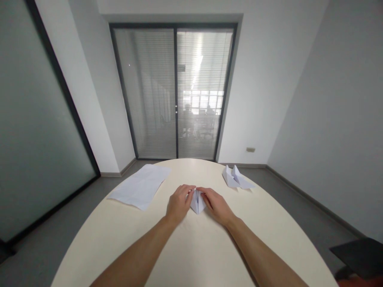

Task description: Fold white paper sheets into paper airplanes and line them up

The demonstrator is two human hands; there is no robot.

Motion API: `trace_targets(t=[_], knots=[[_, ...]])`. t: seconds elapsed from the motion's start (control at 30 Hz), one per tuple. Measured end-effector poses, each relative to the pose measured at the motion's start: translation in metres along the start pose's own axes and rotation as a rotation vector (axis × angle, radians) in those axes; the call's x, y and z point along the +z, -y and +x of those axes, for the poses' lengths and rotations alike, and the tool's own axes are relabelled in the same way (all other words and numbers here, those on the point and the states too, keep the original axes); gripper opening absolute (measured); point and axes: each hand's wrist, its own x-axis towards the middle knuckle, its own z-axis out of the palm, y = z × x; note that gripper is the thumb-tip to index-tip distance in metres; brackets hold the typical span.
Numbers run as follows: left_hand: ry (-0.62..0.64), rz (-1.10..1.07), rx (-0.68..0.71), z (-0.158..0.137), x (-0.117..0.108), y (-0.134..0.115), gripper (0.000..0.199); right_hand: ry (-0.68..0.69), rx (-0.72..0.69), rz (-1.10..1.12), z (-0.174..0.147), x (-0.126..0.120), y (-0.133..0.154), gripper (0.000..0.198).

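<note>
Between my two hands, at the middle of the table, lies a small folded white paper [198, 202] with a point toward me and a crease down its centre. My left hand [180, 202] grips its left side, thumb and fingers pressed together near the top corner. My right hand [216, 203] pinches the right side, with its index finger reaching to the same top edge. The fingertips of both hands almost meet there. Parts of the paper are hidden under the fingers.
White paper sheets [140, 185] lie at the left of the round cream table [182, 255]. Folded white paper figures [236, 178] with upright points stand at the back right. Behind the table is a glass door with blinds [146, 95]. A dark object [362, 255] is at the lower right.
</note>
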Motion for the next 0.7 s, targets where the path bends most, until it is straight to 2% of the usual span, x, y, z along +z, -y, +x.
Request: trace_targets(t=[0.17,0.3,0.4,0.57,0.7], knots=[[-0.002,0.0,-0.034,0.0,0.003,0.005,0.021,-0.018,0.071,0.017,-0.001,0.004,-0.004,0.028],[0.045,-0.006,-0.169,-0.001,0.007,0.013,0.018,-0.041,0.221,0.04,-0.002,0.005,-0.012,0.026],[0.064,-0.006,-0.245,-0.001,0.009,0.016,0.017,-0.087,0.279,0.099,-0.002,0.004,-0.018,0.023],[0.03,-0.074,-0.272,-0.001,0.01,0.021,0.013,-0.203,0.333,0.133,-0.001,0.004,-0.025,0.022],[-0.057,-0.15,-0.319,0.0,0.011,0.027,0.008,-0.295,0.365,0.153,-0.001,0.005,-0.031,0.024]])
